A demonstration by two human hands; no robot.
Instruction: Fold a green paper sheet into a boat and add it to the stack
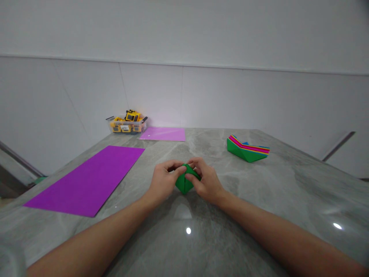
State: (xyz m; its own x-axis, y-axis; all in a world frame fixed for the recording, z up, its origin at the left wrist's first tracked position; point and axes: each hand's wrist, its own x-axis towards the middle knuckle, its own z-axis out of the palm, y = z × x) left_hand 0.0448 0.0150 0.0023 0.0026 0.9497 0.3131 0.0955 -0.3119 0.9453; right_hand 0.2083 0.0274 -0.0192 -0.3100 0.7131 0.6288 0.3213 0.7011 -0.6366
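Pale wall panels [219, 96] rise behind a gray marbled surface [161, 242], where a person's left hand [163, 179] and right hand [210, 181] grip a folded green paper piece [183, 186], closed on it from both sides at center. Beyond, to the right, sits a green paper boat [248, 154] with striped edges; purple paper [89, 181] lies left; yellow toys [132, 116] fill a clear bin [124, 127] farther back.
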